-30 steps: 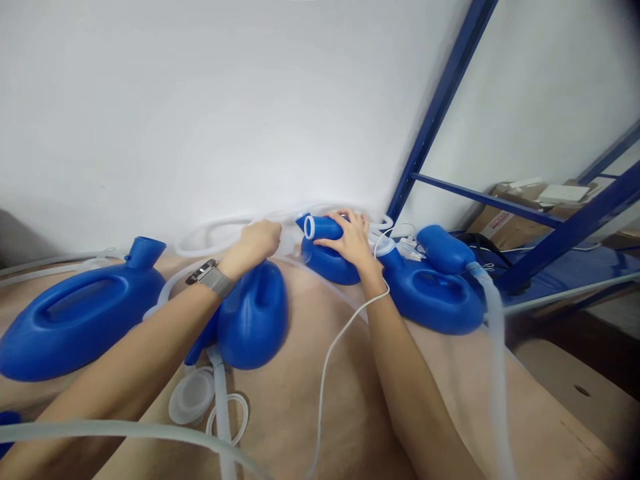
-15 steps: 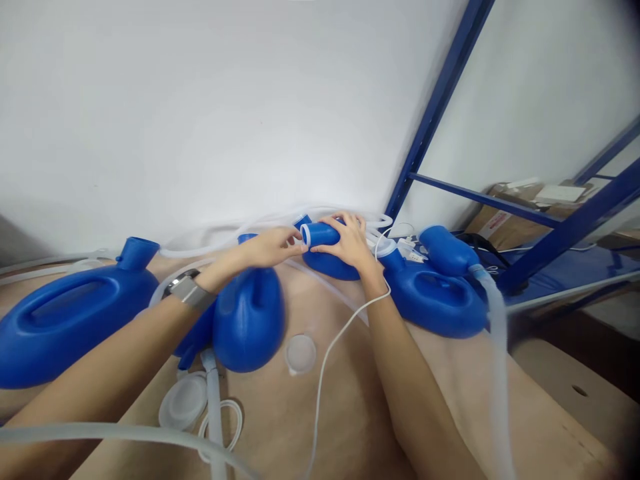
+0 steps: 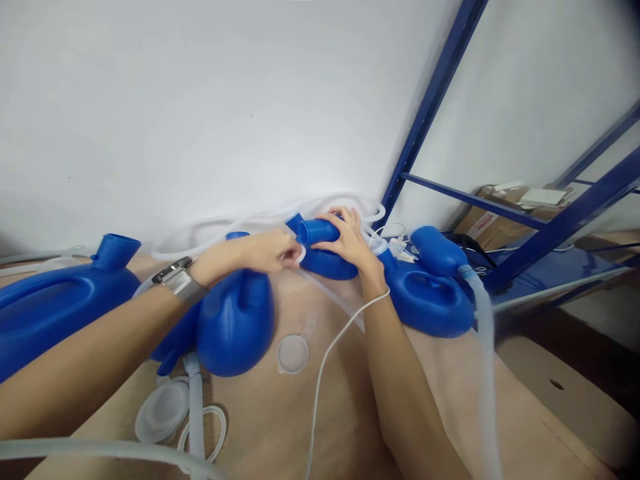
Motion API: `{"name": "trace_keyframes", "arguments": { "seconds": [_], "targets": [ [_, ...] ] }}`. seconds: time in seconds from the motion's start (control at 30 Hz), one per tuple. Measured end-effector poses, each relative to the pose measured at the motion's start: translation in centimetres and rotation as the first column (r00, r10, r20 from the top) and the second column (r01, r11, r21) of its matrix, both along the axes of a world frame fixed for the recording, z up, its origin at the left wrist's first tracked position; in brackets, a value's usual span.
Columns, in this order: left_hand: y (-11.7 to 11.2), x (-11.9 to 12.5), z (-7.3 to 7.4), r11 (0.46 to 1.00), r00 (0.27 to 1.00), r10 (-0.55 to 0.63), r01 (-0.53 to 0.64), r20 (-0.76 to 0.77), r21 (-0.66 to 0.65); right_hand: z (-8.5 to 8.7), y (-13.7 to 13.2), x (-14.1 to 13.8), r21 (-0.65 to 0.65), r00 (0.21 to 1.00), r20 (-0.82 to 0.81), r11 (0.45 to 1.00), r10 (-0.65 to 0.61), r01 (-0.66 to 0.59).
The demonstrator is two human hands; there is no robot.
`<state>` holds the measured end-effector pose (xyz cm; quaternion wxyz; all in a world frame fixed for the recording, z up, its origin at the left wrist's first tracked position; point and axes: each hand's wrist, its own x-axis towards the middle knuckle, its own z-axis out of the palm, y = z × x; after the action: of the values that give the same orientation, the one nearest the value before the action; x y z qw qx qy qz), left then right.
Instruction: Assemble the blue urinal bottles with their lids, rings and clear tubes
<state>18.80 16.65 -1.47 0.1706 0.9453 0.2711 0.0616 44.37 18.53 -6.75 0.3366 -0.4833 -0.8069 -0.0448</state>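
My right hand point(image 3: 347, 239) is wrapped over the neck of a blue plastic bottle point(image 3: 323, 257) lying by the wall, its open spout pointing left. My left hand point(image 3: 267, 252), with a metal watch on the wrist, is closed in a pinch at that spout, fingers on a thin translucent ring. Below my left forearm stands another blue bottle point(image 3: 235, 323) with a clear hose leaving its underside.
A large blue bottle point(image 3: 45, 307) lies far left, another point(image 3: 430, 297) at right with a corrugated hose point(image 3: 484, 347). Translucent lids point(image 3: 293, 353) point(image 3: 163, 413) lie on the tan table. A white cable crosses my right wrist. Blue shelving frame point(image 3: 425, 113) and cardboard boxes stand right.
My left hand has moved from above the middle bottle to the spout of the bottle in my right hand. A small translucent lid now lies in the open on the table.
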Motion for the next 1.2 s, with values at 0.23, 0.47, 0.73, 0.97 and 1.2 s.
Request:
{"name": "trace_keyframes", "arguments": {
  "seconds": [0.23,0.47,0.73,0.97,1.2],
  "targets": [
    [0.5,0.1,-0.1,0.999,0.973,0.041,-0.036,-0.228,0.027,-1.2,1.2,-1.1,0.105,0.962,-0.227,0.978,-0.152,0.179],
    [7.3,4.3,-1.9,0.780,0.924,0.382,-0.318,-0.008,0.540,-1.9,2.6,-1.8,0.269,0.781,-0.621,0.918,-0.064,0.290],
    [14.6,6.0,-2.8,0.834,0.975,0.150,-0.036,-0.163,0.550,-1.4,1.9,-0.2,0.278,0.820,-0.567,0.919,-0.078,0.279],
    [14.5,5.2,-5.0,0.877,0.995,0.023,-0.066,0.096,0.476,-1.0,1.0,-1.3,0.206,0.891,-0.420,0.938,-0.172,0.278],
    [13.2,6.3,-4.9,0.897,0.735,0.258,-0.424,0.627,0.128,-1.0,1.0,-1.6,0.216,0.869,-0.440,0.913,-0.226,0.346]
  ]
}}
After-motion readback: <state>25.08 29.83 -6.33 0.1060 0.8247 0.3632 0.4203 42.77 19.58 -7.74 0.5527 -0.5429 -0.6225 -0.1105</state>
